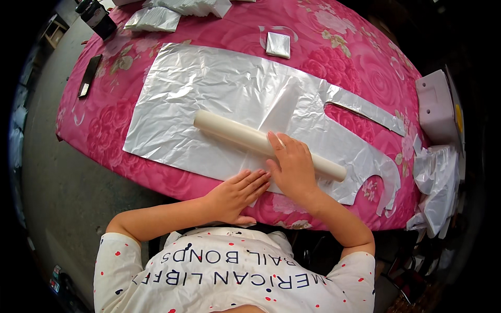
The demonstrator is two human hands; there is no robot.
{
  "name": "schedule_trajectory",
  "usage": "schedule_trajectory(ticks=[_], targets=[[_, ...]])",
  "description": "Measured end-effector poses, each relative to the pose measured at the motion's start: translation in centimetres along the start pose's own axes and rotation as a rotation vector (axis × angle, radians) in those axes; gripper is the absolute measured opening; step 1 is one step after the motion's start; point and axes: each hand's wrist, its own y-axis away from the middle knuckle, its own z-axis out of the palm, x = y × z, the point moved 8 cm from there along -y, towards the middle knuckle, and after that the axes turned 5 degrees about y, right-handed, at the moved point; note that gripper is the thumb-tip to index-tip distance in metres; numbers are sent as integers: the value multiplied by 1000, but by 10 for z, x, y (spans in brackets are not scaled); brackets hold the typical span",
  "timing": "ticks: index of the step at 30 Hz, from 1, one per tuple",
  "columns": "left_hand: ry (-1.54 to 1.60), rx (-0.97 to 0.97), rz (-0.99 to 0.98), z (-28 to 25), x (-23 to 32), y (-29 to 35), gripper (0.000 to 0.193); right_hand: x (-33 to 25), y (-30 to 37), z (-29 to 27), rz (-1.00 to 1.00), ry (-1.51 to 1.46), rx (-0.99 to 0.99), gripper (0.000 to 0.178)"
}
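The right hand (293,167) lies over a long cream roll (229,130), its fingers (276,146) stretched across the top and slightly apart, the thumb on the near side; they rest on it without closing round it. The left hand (237,195) is flat at the near edge of a silvery plastic sheet (177,99), fingers (253,183) straight and close together, thumb spread away, gripping nothing, the fingertips just beside the right thumb

The roll sits slantwise on the sheet, its left end farther from the person than its right. A pale triangular fold (282,107) shows beyond the roll. At the right, the sheet runs out into strap-like ends, with pink cloth visible through the cut-outs

The sheet covers the middle of the table (117,146), which is draped in flowered pink. Beyond the sheet lie a small folded square (278,45), white packets (182,11) and a dark jar (97,20); a flat black object (90,76) lies to the left, and a pale box (437,107) stands at the right above crumpled plastic (437,177)
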Motion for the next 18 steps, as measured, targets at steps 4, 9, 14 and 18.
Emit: schedule_trajectory(ticks=[4,9,14,18], targets=[[-21,-24,-10,0,-1,0,85,36,9,-6,69,87,87,56],[-51,-30,-9,3,0,-1,85,134,36,-29,360,250,261,58],[-64,9,-63,11,6,2,84,77,37,-41,224,37,262,54],[-56,56,-126,12,18,-5,83,-3,35,-12,-127,-157,50,54]])
